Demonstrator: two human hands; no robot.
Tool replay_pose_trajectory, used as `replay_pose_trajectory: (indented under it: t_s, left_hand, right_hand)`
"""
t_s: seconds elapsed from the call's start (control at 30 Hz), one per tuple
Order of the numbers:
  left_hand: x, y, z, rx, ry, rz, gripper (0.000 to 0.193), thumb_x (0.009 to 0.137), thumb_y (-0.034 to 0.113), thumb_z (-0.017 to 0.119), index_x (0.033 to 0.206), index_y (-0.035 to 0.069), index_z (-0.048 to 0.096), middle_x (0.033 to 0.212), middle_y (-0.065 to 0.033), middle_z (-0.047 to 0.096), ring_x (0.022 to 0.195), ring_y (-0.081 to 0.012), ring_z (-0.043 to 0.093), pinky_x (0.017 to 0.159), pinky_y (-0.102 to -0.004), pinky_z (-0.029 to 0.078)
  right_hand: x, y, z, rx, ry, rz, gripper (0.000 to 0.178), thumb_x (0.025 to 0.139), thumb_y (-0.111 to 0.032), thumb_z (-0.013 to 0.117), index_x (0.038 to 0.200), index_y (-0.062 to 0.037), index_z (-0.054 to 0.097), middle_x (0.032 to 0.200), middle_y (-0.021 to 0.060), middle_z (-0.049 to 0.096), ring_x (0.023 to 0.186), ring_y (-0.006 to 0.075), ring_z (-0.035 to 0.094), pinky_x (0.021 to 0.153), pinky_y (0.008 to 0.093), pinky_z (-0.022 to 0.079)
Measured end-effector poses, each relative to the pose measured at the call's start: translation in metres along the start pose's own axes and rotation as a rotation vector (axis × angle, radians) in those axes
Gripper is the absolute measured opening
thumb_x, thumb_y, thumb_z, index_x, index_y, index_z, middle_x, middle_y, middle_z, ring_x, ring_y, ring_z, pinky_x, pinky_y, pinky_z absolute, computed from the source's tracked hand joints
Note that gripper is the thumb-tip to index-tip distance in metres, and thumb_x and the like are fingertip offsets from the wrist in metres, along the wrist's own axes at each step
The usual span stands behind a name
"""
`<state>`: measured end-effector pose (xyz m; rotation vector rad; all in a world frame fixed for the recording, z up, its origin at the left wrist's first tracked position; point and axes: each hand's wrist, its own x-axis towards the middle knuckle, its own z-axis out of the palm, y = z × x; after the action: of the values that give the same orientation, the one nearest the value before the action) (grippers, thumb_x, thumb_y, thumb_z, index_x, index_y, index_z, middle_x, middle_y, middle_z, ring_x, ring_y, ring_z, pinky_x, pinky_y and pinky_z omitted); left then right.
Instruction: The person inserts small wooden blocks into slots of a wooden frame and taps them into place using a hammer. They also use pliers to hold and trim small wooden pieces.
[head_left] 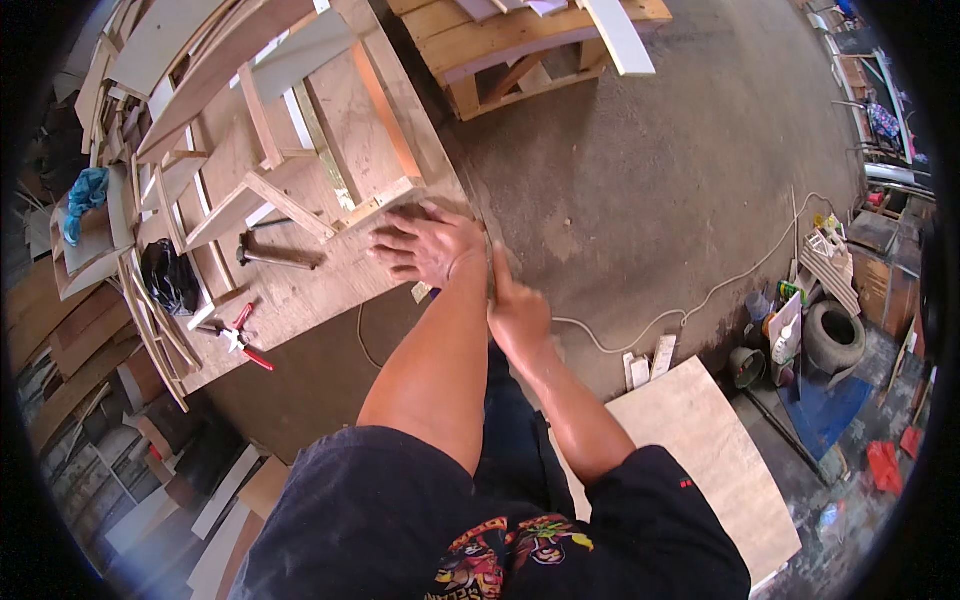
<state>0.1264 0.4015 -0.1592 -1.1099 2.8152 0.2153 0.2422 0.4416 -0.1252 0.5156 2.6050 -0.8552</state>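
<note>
My left hand (430, 246) lies with spread fingers on the corner of a plywood tabletop (370, 262), beside the end of a wooden frame piece (378, 204). Close by on its right, my right hand (517, 308) is closed, its index finger stretched forward. A thin dark edge shows between that hand and my left wrist; my left forearm hides most of it, so its kind cannot be made out. Left of my left hand, a hammer (280, 258) and red-handled pliers (243, 337) rest on the tabletop.
Wooden frames and boards (215, 90) crowd the table's far left. A wooden stand (520, 45) is ahead. A pale cord (640, 338) runs across the floor. At right lie a plywood sheet (700, 440), a bucket (746, 366) and a tyre (834, 338). Board offcuts (225, 490) are stacked lower left.
</note>
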Motion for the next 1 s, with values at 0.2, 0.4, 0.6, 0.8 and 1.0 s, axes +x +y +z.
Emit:
replay_pose_trajectory:
  t_s: [0.2, 0.4, 0.6, 0.8, 1.0]
  left_hand:
    - [0.002, 0.002, -0.003, 0.019, -0.01, -0.009, 0.072, 0.1, 0.044, 0.041, 0.158, 0.01, 0.016, 0.164, -0.0229, 0.008, 0.152, -0.04, 0.003, 0.119, -0.0571, 0.011]
    - [0.0, 0.0, 0.0, -0.022, 0.018, 0.001, 0.071, 0.1, 0.043, 0.041, 0.157, 0.009, 0.017, 0.164, -0.024, 0.008, 0.152, -0.041, 0.004, 0.118, -0.058, 0.012]
    - [0.0, -0.006, 0.006, -0.029, 0.03, 0.002, 0.07, 0.099, 0.043, 0.041, 0.156, 0.008, 0.021, 0.163, -0.0249, 0.01, 0.151, -0.0423, 0.005, 0.118, -0.0582, 0.012]
    - [0.002, 0.001, 0.0, -0.009, 0.045, 0.009, 0.071, 0.098, 0.044, 0.042, 0.156, 0.008, 0.022, 0.163, -0.0241, 0.01, 0.151, -0.0415, 0.006, 0.118, -0.058, 0.013]
    - [0.0, 0.0, 0.002, -0.024, 0.025, 0.015, 0.071, 0.099, 0.045, 0.041, 0.156, 0.009, 0.022, 0.164, -0.0232, 0.009, 0.152, -0.0411, 0.005, 0.118, -0.0575, 0.012]
  right_hand:
    - [0.002, 0.002, 0.004, -0.029, 0.019, -0.033, 0.072, 0.089, -0.018, 0.056, 0.155, -0.0137, 0.029, 0.073, 0.0204, 0.069, 0.067, 0.0394, 0.07, 0.062, 0.0506, 0.057]
    - [0.01, 0.003, 0.006, -0.03, 0.139, -0.074, 0.079, 0.085, -0.013, 0.058, 0.157, -0.0144, 0.026, 0.071, 0.021, 0.068, 0.062, 0.038, 0.069, 0.062, 0.0497, 0.056]
    - [0.011, 0.0, 0.0, -0.05, 0.087, -0.05, 0.072, 0.088, -0.015, 0.057, 0.154, -0.014, 0.029, 0.069, 0.0194, 0.068, 0.063, 0.038, 0.07, 0.056, 0.0495, 0.056]
    - [-0.01, 0.004, 0.005, -0.099, -0.004, 0.004, 0.069, 0.088, -0.018, 0.056, 0.152, -0.0141, 0.032, 0.067, 0.0179, 0.068, 0.063, 0.0376, 0.07, 0.055, 0.051, 0.055]
    - [0.002, 0.008, 0.007, -0.012, 0.12, -0.076, 0.078, 0.084, -0.013, 0.059, 0.155, -0.0173, 0.028, 0.068, 0.0202, 0.068, 0.062, 0.0376, 0.069, 0.057, 0.0504, 0.056]
